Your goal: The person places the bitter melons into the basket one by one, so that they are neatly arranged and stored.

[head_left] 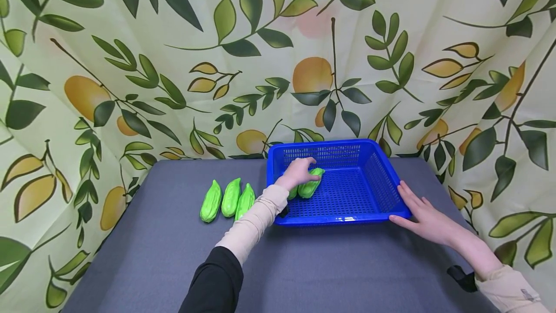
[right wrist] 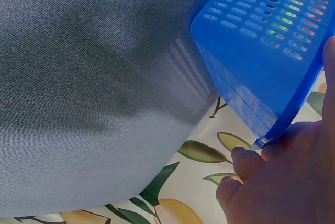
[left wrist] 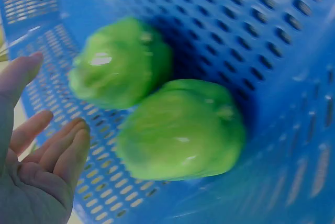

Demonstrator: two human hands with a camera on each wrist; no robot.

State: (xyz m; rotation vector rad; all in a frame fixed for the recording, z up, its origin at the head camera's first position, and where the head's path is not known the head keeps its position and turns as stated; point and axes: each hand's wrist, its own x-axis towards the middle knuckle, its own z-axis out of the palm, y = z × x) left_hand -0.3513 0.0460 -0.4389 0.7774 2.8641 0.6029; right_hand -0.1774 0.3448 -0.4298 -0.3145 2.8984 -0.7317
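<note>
In the head view a blue plastic basket (head_left: 334, 219) with slotted walls stands on the grey table. My left hand (head_left: 298, 173) is inside its left part, thumb and fingers spread above a bright green bitter melon (head_left: 310, 188). A second bitter melon (head_left: 292, 193) lies beside it, partly hidden by the hand. Seen in the left wrist view, the palm (left wrist: 39, 187) is apart from both melons, and one melon (left wrist: 180, 132) lies nearest the camera. My right hand (head_left: 427, 219) rests on the basket's right rim near the front corner, fingers extended, thumb apart from them.
Three more green melons lie on the table left of the basket: a left one (head_left: 211, 202), a middle one (head_left: 231, 198) and a right one (head_left: 245, 200), partly behind my left sleeve (head_left: 254, 219). A leaf-and-fruit patterned cloth (head_left: 269, 62) hangs behind the table (head_left: 330, 264).
</note>
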